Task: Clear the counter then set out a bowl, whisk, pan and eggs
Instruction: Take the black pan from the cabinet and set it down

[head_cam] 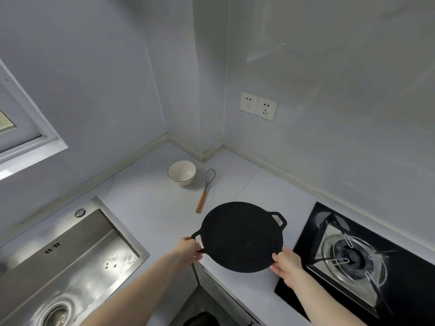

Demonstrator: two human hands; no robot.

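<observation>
Gripping pan [240, 236]: left hand [188, 251], right hand [288, 267].

Two bare forearms show, without sleeves, watch, bracelet or gloves. The left hand [188, 251] and right hand [288, 267] are bare too, with no visible rings; nails are too small to tell.

You've got a steel sink [77, 250] at left, gas hob [357, 260] at right, two wall sockets [258, 106], window [14, 123] far left.
</observation>
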